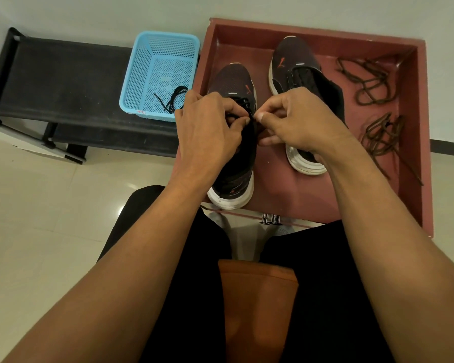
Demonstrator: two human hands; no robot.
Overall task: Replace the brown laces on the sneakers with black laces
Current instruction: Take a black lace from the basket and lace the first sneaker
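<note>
Past the lap [325, 297], left hand [210, 127] and right hand [296, 121] each pinch the black lace [252, 117], sneaker [236, 176] right under the fingertips; an uneven pull may yank an end out of its eyelet.

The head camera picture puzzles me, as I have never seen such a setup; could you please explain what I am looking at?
There is no machine here. A person wears one wide-angle camera on the head, and it looks forward and down at their own bare arms and lap. The left hand and the right hand each pinch a black lace over the nearer sneaker. That shoe stands in a red tray beside the second sneaker. Two bundles of brown laces lie loose on the tray's right side. To the left, a blue basket sits on a black rack and holds a spare black lace.
</note>
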